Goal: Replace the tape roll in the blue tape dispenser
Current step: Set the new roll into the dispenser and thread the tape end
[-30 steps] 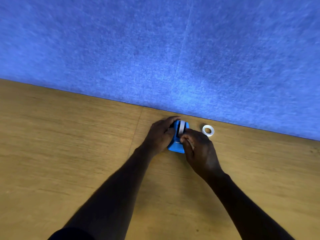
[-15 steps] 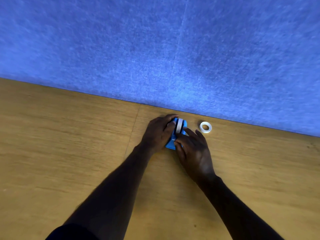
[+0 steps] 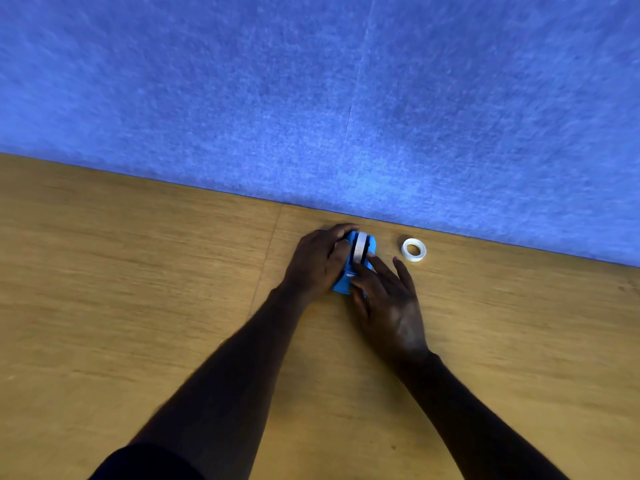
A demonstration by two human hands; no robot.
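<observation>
**Both hands on the blue dispenser at the back of the worktop**

A wide wooden worktop (image 3: 121,306) with a faint seam runs up to a blue felt wall panel (image 3: 242,98), itself split by a thin vertical join. Near that back edge, the left hand (image 3: 317,263) is wrapped around the left side of the blue tape dispenser (image 3: 343,285), gripping it. A white tape roll (image 3: 360,247) sits upright in its cradle. The right hand (image 3: 388,303) has its fingers spread loosely, fingertips touching the dispenser's near end. Just to the right, apart from both hands, a second white roll (image 3: 414,250) lies flat by the wall.
</observation>
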